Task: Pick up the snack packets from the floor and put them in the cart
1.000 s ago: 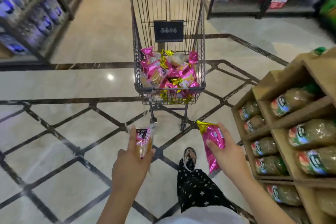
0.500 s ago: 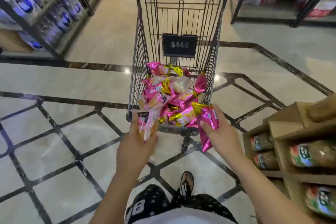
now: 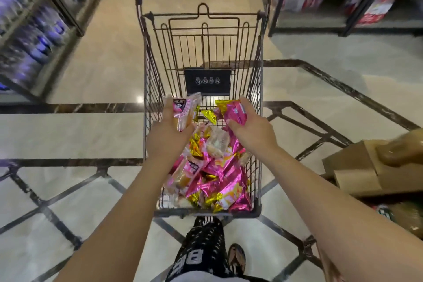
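A wire shopping cart (image 3: pixel 258 98) stands right in front of me, its basket holding a heap of several pink and gold snack packets (image 3: pixel 217 178). My left hand (image 3: pixel 170 137) grips a clear pink-labelled packet (image 3: pixel 185 110) above the heap, inside the cart's left side. Over the right side of the basket, my right hand (image 3: pixel 251 130) holds a pink and gold foil packet (image 3: pixel 233 112). Both arms reach over the cart's near rim.
Store shelves with purple packs (image 3: pixel 34 36) stand at the left, and a shelf with boxed goods (image 3: pixel 343 0) at the back right. A cardboard display of bottles (image 3: pixel 377 167) is close on my right. Marble floor with dark inlay lines surrounds the cart.
I have stepped up to the cart. Both hands have moved forward and up from in front of the cart's near rim to above the heap inside the basket, still holding their packets.
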Demonstrator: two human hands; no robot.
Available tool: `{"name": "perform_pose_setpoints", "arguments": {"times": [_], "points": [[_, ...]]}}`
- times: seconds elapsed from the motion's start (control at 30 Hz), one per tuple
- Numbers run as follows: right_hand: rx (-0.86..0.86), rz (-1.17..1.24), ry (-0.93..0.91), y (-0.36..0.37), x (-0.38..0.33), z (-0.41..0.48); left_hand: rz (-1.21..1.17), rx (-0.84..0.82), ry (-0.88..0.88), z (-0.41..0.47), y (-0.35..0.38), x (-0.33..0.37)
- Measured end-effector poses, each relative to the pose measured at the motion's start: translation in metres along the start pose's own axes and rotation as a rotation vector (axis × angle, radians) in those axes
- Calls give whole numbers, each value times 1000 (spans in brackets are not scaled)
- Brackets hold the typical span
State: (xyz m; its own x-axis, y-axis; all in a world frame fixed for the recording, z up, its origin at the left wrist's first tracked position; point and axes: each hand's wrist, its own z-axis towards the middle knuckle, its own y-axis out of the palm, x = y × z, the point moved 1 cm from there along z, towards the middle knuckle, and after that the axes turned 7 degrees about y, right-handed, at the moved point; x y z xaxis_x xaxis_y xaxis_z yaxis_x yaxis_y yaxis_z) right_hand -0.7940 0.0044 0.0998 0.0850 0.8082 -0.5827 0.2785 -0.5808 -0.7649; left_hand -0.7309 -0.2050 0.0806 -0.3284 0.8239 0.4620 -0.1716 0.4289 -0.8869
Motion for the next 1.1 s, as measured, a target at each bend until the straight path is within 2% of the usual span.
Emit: {"name": "perform_pose_setpoints", "arguments": {"times": [0.1,0.2,0.3,0.4,0.5,0.6,0.7,0.83,0.93,1.0,1.1], "points": [[-32,-101,55,23,-7,43,44,-72,37,35,28,-14],[-106,-301,183,53,-6,77,101,-189,-22,64,58,-42],[-127,-291,279,80,-9,101,97,-253,-85,97,80,-54],[-137,-316,273,101,-9,124,145,-285,-63,120,93,-57],[-125,-204,337,110,-6,144,138,-310,-93,140,106,-64],[-193,51,402,116,-2,157,-70,-306,-115,156,116,-64],[-306,23,404,115,1,149,-209,-297,-86,163,117,-63],[-239,-139,412,103,11,98,-275,-372,51,147,110,-47],[-145,-355,337,90,27,37,-158,-459,277,117,100,-24],[-81,-450,398,74,43,-2,-14,-557,438,90,93,-4],[-124,-491,586,53,76,-57,179,-694,634,39,85,37]]}}
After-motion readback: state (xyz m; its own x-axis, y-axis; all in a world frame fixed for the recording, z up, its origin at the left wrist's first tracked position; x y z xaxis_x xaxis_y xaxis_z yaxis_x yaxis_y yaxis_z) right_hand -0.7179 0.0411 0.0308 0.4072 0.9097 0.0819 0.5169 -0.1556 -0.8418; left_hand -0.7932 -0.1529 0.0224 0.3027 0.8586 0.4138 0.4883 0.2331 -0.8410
